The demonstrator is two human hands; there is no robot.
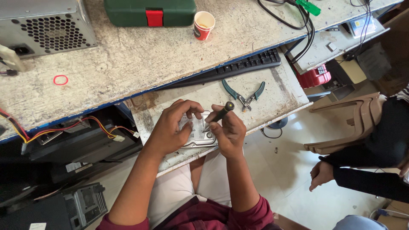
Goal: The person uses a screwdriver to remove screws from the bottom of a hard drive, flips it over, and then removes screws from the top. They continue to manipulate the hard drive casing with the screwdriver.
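Right hand (pixel 230 132) pinches a black screwdriver (pixel 221 113), tip on the hard drive (pixel 199 133); left hand (pixel 172 127) fingers clamp it to the pull-out worktop (pixel 272 91). Looks like unscrewing; needs a steady, seated tip.

Hard drive (pixel 199 133) — silver metal box, flat, label side up, lying on pull-out shelf (pixel 277 91) near its front edge, just in front of green-handled pliers (pixel 243 94); left part covered by fingers. Screwdriver (pixel 220 115) — slim, black handle, tilted, handle end up and away, tip down on drive's top face near its right side.
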